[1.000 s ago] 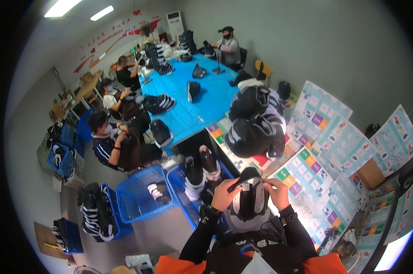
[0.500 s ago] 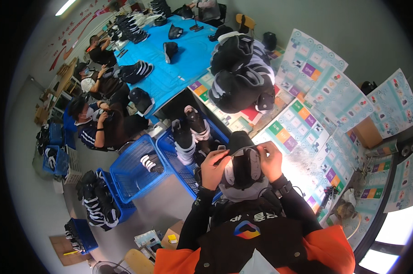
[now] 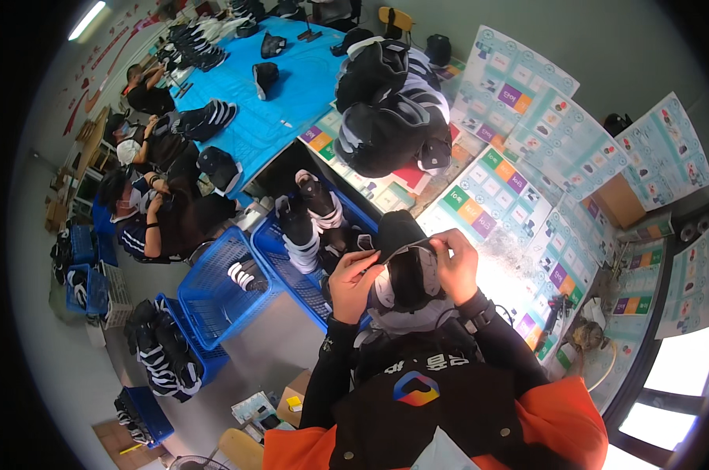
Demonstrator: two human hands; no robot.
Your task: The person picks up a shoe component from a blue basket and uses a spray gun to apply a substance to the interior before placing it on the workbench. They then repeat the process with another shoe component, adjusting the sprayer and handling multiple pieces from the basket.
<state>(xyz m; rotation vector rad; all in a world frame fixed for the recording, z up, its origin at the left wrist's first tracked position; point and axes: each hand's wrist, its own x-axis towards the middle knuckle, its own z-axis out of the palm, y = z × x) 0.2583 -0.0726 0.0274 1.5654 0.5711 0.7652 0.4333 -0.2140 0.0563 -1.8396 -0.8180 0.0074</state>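
One blue-topped table (image 3: 299, 94) ahead; one dark cap (image 3: 411, 276) gripped by left hand (image 3: 353, 283) and right hand (image 3: 458, 270).

A cap (image 3: 409, 272) sits between left hand (image 3: 353, 283) and right hand (image 3: 455, 265), left of the table (image 3: 478, 268). Stacked caps (image 3: 382, 129) occupy its far end, sheets (image 3: 570, 145) its right edge. Farther left, two neighbouring baskets (image 3: 211, 309) hold caps.

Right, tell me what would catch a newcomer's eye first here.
Probably the bright blue table, stretching across the upper left of the picture. Next would come the black cap held between the left hand and the right hand, just below the middle, with a big heap of caps farther up. The colourful printed sheets spread over the right side also stand out.
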